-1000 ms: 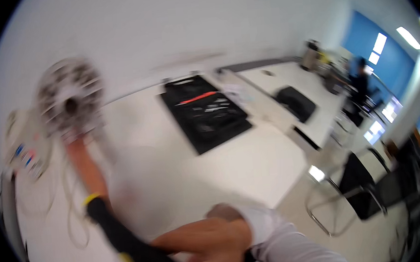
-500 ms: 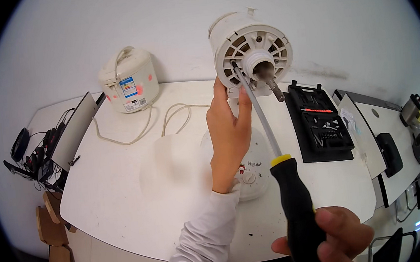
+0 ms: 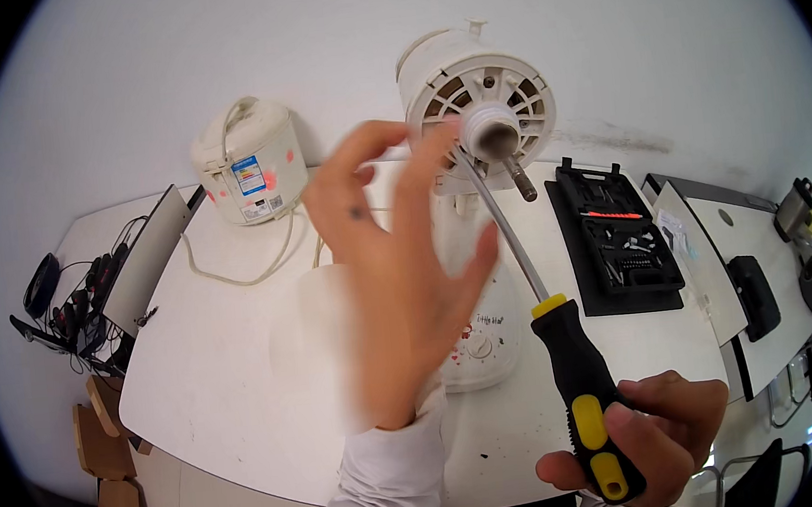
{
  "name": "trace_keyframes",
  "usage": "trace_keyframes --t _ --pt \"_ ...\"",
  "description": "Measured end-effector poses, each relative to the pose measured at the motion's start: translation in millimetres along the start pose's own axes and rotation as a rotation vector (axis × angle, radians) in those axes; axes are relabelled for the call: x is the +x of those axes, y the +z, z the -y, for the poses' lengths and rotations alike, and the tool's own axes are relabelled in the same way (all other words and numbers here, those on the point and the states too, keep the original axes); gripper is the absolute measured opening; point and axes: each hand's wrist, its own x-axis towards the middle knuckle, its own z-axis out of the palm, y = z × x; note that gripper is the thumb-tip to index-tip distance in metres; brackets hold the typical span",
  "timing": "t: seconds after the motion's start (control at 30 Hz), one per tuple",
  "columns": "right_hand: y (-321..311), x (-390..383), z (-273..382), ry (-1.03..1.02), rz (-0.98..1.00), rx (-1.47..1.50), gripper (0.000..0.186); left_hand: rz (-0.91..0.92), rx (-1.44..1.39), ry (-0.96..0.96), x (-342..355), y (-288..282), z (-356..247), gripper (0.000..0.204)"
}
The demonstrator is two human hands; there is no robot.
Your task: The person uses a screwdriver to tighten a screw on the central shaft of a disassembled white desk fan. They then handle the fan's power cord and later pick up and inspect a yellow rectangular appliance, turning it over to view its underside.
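A white motor housing (image 3: 423, 64) with a slotted round face, a hollow collar and a protruding shaft stands on a white base (image 3: 479, 368) with a dial. My right hand (image 3: 658, 429) grips the black-and-yellow handle of a screwdriver (image 3: 568, 341), whose metal shank reaches into the housing's face left of the collar. My left hand (image 3: 392, 264) is blurred, fingers apart and curved, just left of the housing and shank; I cannot tell whether a fingertip touches either.
A white rice cooker (image 3: 248, 161) with a cord sits back left on the table (image 3: 197, 407). An open black tool kit (image 3: 617, 235) lies right. Cables and devices (image 3: 67, 302) are beyond a left divider, cardboard boxes (image 3: 99, 440) below. Another desk (image 3: 713, 227) stands right.
My left hand has left the housing's underside and risen toward the front left, its fingers spreading. The screwdriver handle has turned, now showing its yellow grips. The view has steadied since the earliest frame.
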Motion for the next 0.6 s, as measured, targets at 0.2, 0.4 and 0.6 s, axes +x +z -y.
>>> trace_keyframes --t 0.2,0.4,0.6 --pt "6 2 6 0.059 -0.062 0.102 0.063 -0.189 -0.212 0.33 -19 8 -32 0.038" --pt "-2 6 14 0.104 -0.052 0.046 0.063 -0.231 -0.342 0.445 -32 10 -33 0.027" --pt "34 17 -4 -0.351 -0.348 0.471 0.04 -0.171 -0.312 0.4 -22 -3 -36 0.028"
